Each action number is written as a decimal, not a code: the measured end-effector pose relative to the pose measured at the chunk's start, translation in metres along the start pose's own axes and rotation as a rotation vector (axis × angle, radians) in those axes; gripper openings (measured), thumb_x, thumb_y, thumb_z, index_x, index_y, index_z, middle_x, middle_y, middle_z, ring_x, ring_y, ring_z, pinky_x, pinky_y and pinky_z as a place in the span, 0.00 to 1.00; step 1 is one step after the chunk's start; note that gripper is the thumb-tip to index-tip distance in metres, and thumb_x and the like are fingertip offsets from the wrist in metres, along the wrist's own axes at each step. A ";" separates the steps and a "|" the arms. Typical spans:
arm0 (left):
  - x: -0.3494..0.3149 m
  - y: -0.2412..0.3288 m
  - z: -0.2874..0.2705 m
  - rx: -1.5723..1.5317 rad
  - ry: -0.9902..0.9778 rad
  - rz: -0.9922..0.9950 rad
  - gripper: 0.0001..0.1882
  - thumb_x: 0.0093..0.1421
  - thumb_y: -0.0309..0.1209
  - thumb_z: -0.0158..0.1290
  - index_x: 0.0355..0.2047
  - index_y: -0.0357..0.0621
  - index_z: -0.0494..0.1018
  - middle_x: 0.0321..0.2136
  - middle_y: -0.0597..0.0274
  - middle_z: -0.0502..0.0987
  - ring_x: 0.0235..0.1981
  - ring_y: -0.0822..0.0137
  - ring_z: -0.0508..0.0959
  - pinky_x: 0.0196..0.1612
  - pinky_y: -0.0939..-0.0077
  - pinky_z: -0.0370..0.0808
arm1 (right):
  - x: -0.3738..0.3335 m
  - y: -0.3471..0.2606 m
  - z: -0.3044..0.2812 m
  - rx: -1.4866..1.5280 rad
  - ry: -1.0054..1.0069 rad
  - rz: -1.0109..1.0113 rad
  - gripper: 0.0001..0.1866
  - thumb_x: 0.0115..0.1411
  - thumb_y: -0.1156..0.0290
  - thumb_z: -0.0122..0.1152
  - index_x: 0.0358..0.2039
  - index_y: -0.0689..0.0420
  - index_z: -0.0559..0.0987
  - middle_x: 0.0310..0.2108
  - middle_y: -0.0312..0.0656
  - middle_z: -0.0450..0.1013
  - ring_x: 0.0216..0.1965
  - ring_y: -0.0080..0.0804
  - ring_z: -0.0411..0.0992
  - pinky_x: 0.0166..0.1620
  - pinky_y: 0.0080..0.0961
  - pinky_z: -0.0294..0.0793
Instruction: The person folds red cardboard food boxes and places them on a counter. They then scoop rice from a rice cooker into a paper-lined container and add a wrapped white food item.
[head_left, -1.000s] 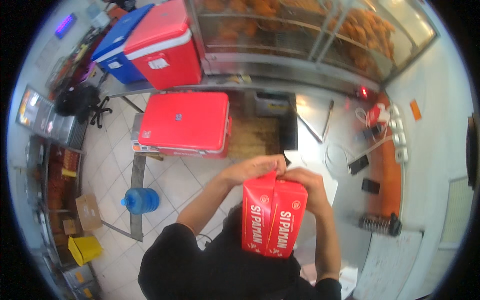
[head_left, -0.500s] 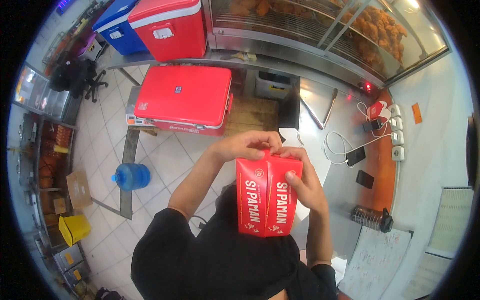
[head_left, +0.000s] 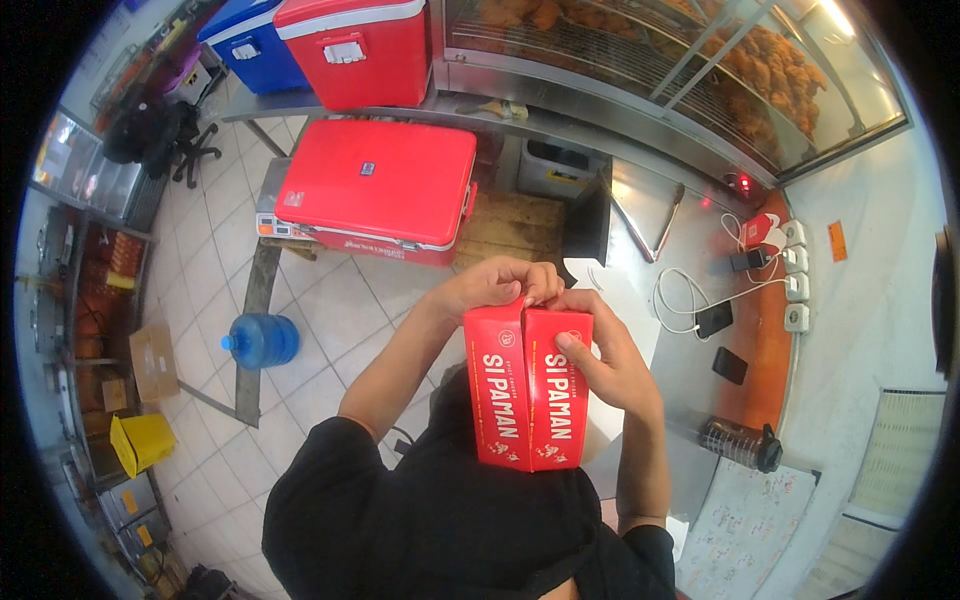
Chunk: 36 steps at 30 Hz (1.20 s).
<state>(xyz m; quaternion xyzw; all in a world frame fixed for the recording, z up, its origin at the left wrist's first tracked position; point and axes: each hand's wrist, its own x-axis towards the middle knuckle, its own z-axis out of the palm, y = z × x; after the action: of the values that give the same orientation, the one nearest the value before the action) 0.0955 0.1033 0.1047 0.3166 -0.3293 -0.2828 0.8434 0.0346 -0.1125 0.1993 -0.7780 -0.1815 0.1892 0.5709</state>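
We hold a red box (head_left: 528, 388) upright in front of our chest, above the counter (head_left: 690, 370). Our left hand (head_left: 500, 283) curls over its top edge, while our right hand (head_left: 610, 360) clasps its side, thumb pressed on the front.

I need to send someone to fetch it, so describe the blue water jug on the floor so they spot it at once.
Start at the big flat red cooler lying in front of the steel counter. Go past its left end across the tiled floor: the water jug lies on its side next to a dark strip. It is the only translucent blue, rounded thing there; its neighbours are a brown cardboard box and a yellow bin.
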 end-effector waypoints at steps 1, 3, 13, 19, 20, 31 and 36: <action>0.000 0.000 -0.002 -0.041 -0.035 -0.003 0.23 0.66 0.52 0.59 0.30 0.45 0.71 0.38 0.65 0.70 0.46 0.70 0.71 0.53 0.71 0.67 | 0.001 0.002 0.002 0.039 0.012 -0.004 0.18 0.68 0.63 0.59 0.51 0.62 0.74 0.46 0.48 0.74 0.52 0.40 0.73 0.59 0.35 0.69; 0.000 0.002 -0.004 0.030 0.002 -0.058 0.22 0.65 0.51 0.60 0.31 0.46 0.71 0.38 0.66 0.70 0.45 0.71 0.71 0.53 0.72 0.68 | 0.000 0.006 0.006 0.045 0.011 -0.022 0.19 0.67 0.63 0.60 0.52 0.62 0.74 0.47 0.48 0.72 0.54 0.40 0.72 0.59 0.35 0.69; -0.005 -0.020 -0.002 0.137 0.267 -0.227 0.12 0.70 0.40 0.53 0.42 0.45 0.70 0.45 0.64 0.73 0.50 0.70 0.74 0.57 0.70 0.69 | -0.008 0.033 0.018 0.189 0.110 0.053 0.25 0.66 0.65 0.60 0.61 0.60 0.68 0.57 0.48 0.68 0.59 0.40 0.70 0.62 0.36 0.68; -0.026 -0.016 0.025 -0.066 0.578 -0.364 0.29 0.66 0.53 0.54 0.56 0.47 0.65 0.54 0.60 0.71 0.59 0.65 0.71 0.61 0.62 0.69 | -0.018 0.031 0.010 0.232 0.178 0.064 0.24 0.63 0.63 0.63 0.56 0.62 0.74 0.53 0.49 0.73 0.58 0.41 0.71 0.62 0.38 0.68; -0.032 -0.013 0.038 -0.102 0.534 -0.330 0.33 0.63 0.55 0.56 0.59 0.48 0.63 0.57 0.59 0.70 0.61 0.64 0.70 0.62 0.61 0.69 | -0.020 0.029 0.008 0.220 0.206 0.029 0.24 0.62 0.62 0.64 0.55 0.63 0.75 0.52 0.49 0.74 0.57 0.42 0.72 0.62 0.38 0.68; 0.011 0.022 0.065 0.802 0.136 0.170 0.53 0.37 0.34 0.75 0.64 0.53 0.59 0.63 0.45 0.58 0.66 0.46 0.62 0.65 0.53 0.63 | -0.030 0.003 -0.008 0.126 0.329 -0.545 0.41 0.50 0.57 0.67 0.63 0.60 0.68 0.64 0.57 0.66 0.74 0.54 0.53 0.73 0.47 0.51; 0.025 0.010 0.066 0.976 0.076 0.350 0.53 0.33 0.37 0.78 0.61 0.56 0.64 0.64 0.40 0.57 0.66 0.38 0.61 0.63 0.46 0.64 | -0.041 -0.011 -0.005 0.225 0.591 -0.370 0.30 0.64 0.58 0.61 0.62 0.63 0.70 0.63 0.52 0.60 0.69 0.45 0.58 0.72 0.44 0.57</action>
<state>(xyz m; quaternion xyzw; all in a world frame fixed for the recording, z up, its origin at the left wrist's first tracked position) 0.0655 0.0692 0.1593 0.6234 -0.4398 0.0607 0.6437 0.0010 -0.1343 0.2151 -0.6856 -0.1244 -0.1313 0.7052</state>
